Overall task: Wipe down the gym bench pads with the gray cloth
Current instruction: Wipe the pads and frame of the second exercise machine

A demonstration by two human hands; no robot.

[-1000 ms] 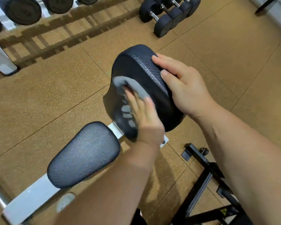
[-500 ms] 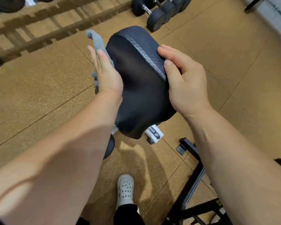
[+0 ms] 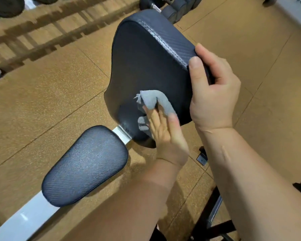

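Observation:
A large dark bench pad [image 3: 146, 66] with a carbon-weave side stands tilted up in the middle of the view. My left hand [image 3: 165, 133] presses the gray cloth [image 3: 155, 100] flat against the pad's lower face; the cloth bunches over my fingertips. My right hand [image 3: 212, 94] grips the pad's right edge, thumb on the front and fingers wrapped behind. A smaller oval seat pad [image 3: 85, 166] lies lower left on a white frame bar [image 3: 24, 220].
Brown speckled rubber floor tiles [image 3: 42, 101] lie all around. Black dumbbells [image 3: 174, 6] sit on the floor beyond the pad, and more weights [image 3: 5, 6] at top left. A black metal frame base [image 3: 214, 216] runs at lower right.
My left hand came with the cloth from the pad's upper left edge down to its lower face. The view has shifted, so the seat pad shows again. My right hand keeps its grip.

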